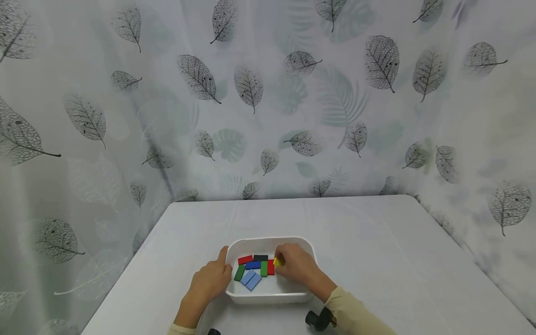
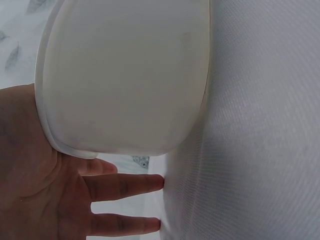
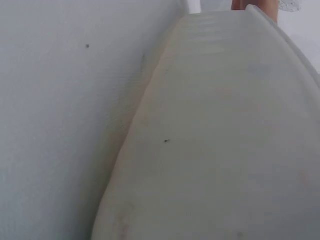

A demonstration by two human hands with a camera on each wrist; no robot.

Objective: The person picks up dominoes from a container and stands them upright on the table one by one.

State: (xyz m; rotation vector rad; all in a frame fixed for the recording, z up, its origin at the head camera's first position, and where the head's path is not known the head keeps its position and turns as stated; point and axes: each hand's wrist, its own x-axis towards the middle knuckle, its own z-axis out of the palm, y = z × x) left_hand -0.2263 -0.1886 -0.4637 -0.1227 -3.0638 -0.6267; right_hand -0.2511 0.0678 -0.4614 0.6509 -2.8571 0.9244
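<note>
A white tray [image 1: 268, 299] stands on the table, holding several flat rectangular blocks. Among them are a red block [image 1: 244, 259], a black block [image 1: 260, 257], a blue block [image 1: 253, 265], a green block [image 1: 239, 272] and two light blue blocks [image 1: 253, 282]. At the tray's left end my left hand [image 1: 211, 278] holds the rim, thumb over the edge; in the left wrist view its fingers [image 2: 122, 186] extend outside the wall. My right hand [image 1: 298, 264] pinches a yellow block [image 1: 278, 262] inside the tray, beside another red block [image 1: 271, 267].
The white table [image 1: 356, 242] spreads around the tray. Behind and beside it hangs a leaf-printed curtain [image 1: 268, 125]. A black wrist device [image 1: 320, 320] sits by the right sleeve. The right wrist view is mostly filled by the tray's outer wall [image 3: 215, 125].
</note>
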